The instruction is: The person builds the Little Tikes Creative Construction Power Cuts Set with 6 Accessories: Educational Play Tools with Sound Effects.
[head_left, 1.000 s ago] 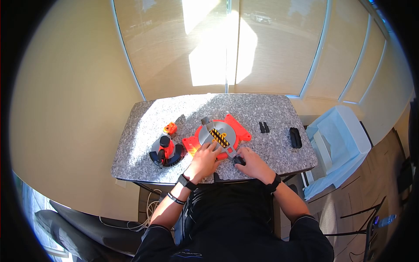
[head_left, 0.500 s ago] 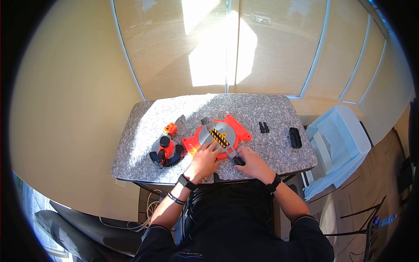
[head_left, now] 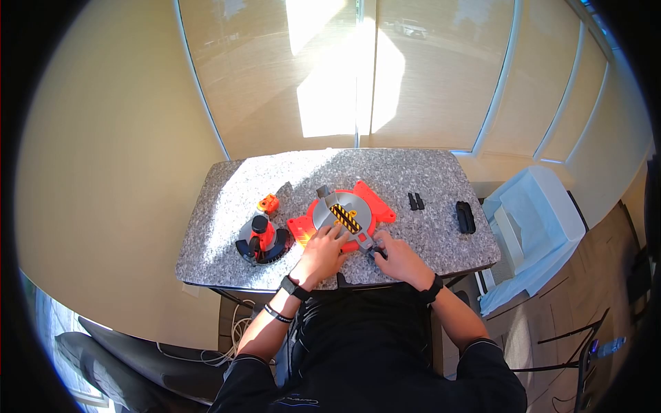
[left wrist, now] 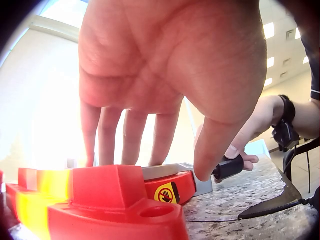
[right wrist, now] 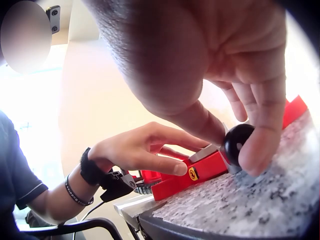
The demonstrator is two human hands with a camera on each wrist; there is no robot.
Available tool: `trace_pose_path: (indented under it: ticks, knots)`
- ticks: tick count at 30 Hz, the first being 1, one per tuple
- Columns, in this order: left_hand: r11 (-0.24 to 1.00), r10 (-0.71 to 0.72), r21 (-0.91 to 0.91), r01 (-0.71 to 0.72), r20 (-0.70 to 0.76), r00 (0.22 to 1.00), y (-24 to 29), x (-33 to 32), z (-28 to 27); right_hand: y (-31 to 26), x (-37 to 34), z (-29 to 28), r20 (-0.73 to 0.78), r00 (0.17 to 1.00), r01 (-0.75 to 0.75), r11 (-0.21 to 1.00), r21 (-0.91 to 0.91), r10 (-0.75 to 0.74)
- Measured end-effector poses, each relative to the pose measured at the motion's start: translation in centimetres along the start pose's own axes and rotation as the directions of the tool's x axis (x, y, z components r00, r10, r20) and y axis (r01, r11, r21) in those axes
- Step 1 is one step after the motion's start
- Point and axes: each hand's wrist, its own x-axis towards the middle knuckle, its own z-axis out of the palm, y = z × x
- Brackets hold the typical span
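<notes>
Head view: the left hand [head_left: 323, 255] reaches over the near left part of a red and grey base [head_left: 374, 220], and the right hand [head_left: 403, 260] is at the base's near right edge. The left hand is loosely spread, its fingers nearly straight, tips down on the grey disc [head_left: 359, 202], gripping nothing. The right hand is partly closed, thumb and fingers pinching a black knob [right wrist: 237, 144] at the end of a grey arm [left wrist: 202, 185] that juts from the base.

The base sits around the middle of the table [head_left: 434, 172]. It looks like smooth, glossy plastic: a bright red body with two wings [head_left: 376, 199] spreading left and right, and the round disc set into it. A black-and-yellow striped strip [head_left: 345, 217] slants across the disc, and a grey upright piece [head_left: 323, 191] stands at its far rim. The left wrist view shows a round hole [left wrist: 154, 212] in the red, a yellow sticker [left wrist: 166, 193] with a black hand symbol, and yellow bands [left wrist: 31, 220]; whether those are colour or sunlight cannot be told.

Left of the base, apart from it, lies a black and red saw piece [head_left: 261, 237], with a small orange piece [head_left: 269, 202] beyond. To the right are two slim black pieces [head_left: 416, 201] and a black tray-like piece [head_left: 466, 217]. The table is speckled grey, sunlit at its far left. Past its right end stands a container draped in pale blue [head_left: 540, 220]; behind are beige shades [head_left: 447, 76].
</notes>
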Motion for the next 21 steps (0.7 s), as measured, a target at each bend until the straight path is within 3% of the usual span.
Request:
trace_pose_path:
  ticks: [4, 8, 10, 16, 21]
  knots:
    - [1.000, -0.006, 0.000, 0.006, 0.000, 1.000, 0.2, 0.0, -0.4, -0.5, -0.1, -0.2, -0.027, 0.997, 0.072, 0.997, 0.025, -0.072]
    - [1.000, 0.002, -0.004, -0.002, -0.009, 1.000, -0.1, 0.0, -0.1, -0.6, 0.0, -0.6, 0.036, 0.997, 0.074, 0.997, 0.002, -0.074]
    - [1.000, 0.001, 0.000, -0.001, -0.006, 1.000, -0.1, 0.0, 0.0, -1.1, -0.1, -1.0, 0.083, 0.997, 0.008, 0.999, -0.032, -0.006]
    - [1.000, 0.001, -0.009, -0.001, -0.010, 1.000, 0.0, 0.0, -0.1, -0.2, -0.2, -0.5, 0.011, 0.996, 0.086, 0.996, -0.023, -0.086]
    - [1.000, -0.001, -0.010, 0.001, 0.001, 1.000, 0.2, 0.0, -0.3, -0.9, -0.2, -0.8, 0.069, 0.998, -0.006, 1.000, -0.004, 0.006]
